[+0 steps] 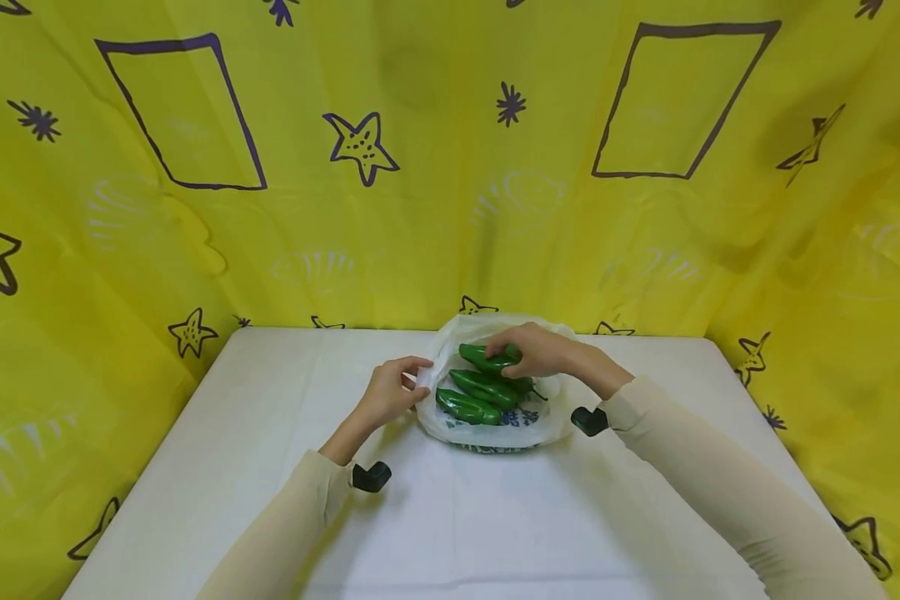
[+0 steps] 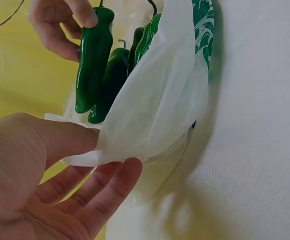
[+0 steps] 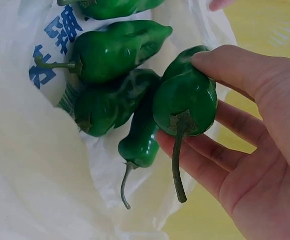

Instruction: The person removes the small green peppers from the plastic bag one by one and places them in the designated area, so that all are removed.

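Note:
A whitish plastic bag with green and blue print stands with its mouth wide on the table. Several glossy green peppers lie inside it, stems on. My right hand reaches into the mouth and grips one green pepper between thumb and fingers. In the left wrist view this held pepper hangs above the bag's rim, tip down, beside the others. My left hand pinches the bag's left rim, thumb on one face and fingers behind the plastic.
A white cloth-like surface covers the table. Yellow curtain with stars and shells drawn on it surrounds its back and sides. Dark wrist-worn devices sit at the left cuff and the right cuff.

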A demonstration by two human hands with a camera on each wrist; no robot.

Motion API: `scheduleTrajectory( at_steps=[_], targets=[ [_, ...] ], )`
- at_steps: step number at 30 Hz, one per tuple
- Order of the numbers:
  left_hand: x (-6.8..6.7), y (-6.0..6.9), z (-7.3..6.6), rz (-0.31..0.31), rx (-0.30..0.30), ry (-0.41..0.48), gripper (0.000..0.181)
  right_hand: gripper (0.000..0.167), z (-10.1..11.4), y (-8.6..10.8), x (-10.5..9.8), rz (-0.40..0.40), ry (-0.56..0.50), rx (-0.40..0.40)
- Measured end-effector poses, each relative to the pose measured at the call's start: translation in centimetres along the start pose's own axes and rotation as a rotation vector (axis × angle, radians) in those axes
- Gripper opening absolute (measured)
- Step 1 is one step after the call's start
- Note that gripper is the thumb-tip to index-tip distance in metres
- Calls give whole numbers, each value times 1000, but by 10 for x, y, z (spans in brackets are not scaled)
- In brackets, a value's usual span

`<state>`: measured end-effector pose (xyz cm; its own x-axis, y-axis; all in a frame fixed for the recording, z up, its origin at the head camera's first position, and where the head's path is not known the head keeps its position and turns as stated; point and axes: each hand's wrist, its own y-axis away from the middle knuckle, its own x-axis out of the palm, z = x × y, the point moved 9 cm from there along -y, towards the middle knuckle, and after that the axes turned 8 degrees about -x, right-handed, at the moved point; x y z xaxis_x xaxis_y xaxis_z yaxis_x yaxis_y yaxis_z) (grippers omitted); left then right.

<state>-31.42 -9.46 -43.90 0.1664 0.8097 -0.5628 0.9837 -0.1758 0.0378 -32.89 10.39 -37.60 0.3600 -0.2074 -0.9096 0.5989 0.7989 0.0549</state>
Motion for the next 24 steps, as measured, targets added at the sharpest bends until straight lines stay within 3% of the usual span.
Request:
scheduleTrajectory(
  at_steps=[7,15,24],
  targets=[
    [1,1,1,-12,9,1,43,31,-2,11,-5,-45,-31,-28],
    [3,0,3,-3,-20,9,43,31,-12,29,-15,-115,-142,-17],
    [4,-2,1,-8,-22,1,42,33,-23,50,-24,-180,-185,-7]
  ],
)
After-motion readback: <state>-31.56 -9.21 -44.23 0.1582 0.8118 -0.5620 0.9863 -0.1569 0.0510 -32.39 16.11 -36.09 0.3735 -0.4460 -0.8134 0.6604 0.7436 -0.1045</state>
